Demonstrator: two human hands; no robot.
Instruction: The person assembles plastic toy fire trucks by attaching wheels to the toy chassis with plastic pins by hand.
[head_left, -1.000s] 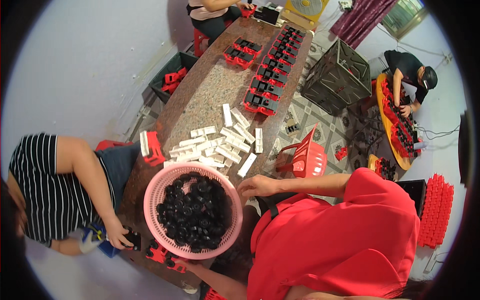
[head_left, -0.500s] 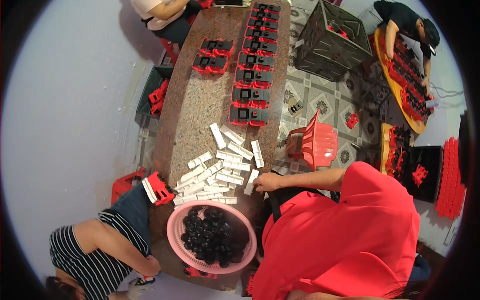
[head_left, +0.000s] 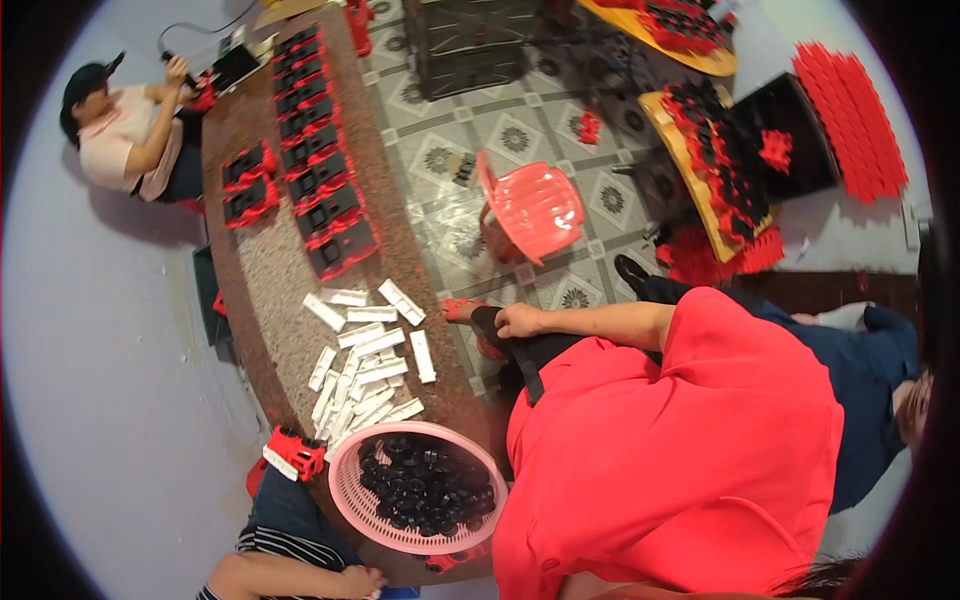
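My right hand (head_left: 518, 321) rests loosely curled on my black trouser leg (head_left: 530, 362), beside the table's right edge. It holds nothing that I can see. My left hand is out of view. Nearest to my right hand on the stone table (head_left: 450, 395) lies one white plastic strip (head_left: 422, 357). To its left is a loose pile of similar white strips (head_left: 365, 360). A pink basket (head_left: 350, 515) filled with small black wheels (head_left: 420, 480) stands just nearer to me. At the table's left edge is a red toy car (head_left: 296, 450) with a white strip on it.
Black-and-red toy bodies (head_left: 318, 165) line the table's far part. A red plastic chair (head_left: 535, 210) stands on the patterned floor. A person in stripes (head_left: 290, 545) is at the near left, another person in dark blue (head_left: 870, 400) at the right, and a third (head_left: 120, 140) at the far left.
My right hand has let go of a white strip, which lies on the table's edge, and moved onto my leg. The view has swung to the right.
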